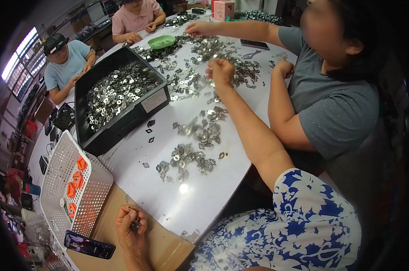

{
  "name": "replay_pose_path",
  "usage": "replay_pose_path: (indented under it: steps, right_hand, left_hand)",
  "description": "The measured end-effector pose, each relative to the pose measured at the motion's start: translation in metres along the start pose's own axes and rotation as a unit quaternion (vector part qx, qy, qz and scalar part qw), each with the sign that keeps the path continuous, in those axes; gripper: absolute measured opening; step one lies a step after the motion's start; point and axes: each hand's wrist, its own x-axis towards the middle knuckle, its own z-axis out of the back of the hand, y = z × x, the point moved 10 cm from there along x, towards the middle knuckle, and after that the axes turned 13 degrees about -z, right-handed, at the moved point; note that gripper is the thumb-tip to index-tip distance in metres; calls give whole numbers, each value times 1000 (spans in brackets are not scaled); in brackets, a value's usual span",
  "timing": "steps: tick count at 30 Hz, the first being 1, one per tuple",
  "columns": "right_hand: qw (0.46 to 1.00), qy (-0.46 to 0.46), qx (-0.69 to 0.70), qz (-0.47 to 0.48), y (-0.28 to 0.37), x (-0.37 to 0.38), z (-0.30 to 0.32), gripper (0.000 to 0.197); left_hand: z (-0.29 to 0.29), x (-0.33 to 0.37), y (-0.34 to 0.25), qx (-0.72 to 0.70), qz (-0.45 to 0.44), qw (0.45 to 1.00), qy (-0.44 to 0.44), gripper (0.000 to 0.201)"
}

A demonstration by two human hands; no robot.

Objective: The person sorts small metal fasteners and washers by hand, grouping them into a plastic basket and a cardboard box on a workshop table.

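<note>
my left hand [127, 231] is curled round a few metal pieces [135, 224]; whether my right hand [222, 73] pinches one, i can't tell. plenty seems left: loose piles [186, 158] on the surface [130, 169], more in the black tub [118, 129].

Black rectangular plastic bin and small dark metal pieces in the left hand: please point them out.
Black bin [123, 127]: head view, near outer wall.
Metal pieces [135, 224]: head view, middle of the visible cluster.

A white perforated plastic basket [99, 192] holds orange angular pieces [81, 163]. Just beside it is a black rectangular smartphone [90, 245], screen lit.
</note>
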Motion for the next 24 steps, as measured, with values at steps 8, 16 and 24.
replay_pose_path:
  steps: [8,16,24]
  right_hand:
    - [998,50,-36,-14,-3,-19,-25,14]
    - [994,89,-58,-37,-22,-30,-46,12]
    - [988,118,-99,-11,-17,-21,-41,15]
  left_hand:
    - [-4,0,-4,9,0,1000,-4,1]
    - [3,-8,-8,6,2,1000,-17,7]
    - [-4,-7,0,20,41,999,8,8]
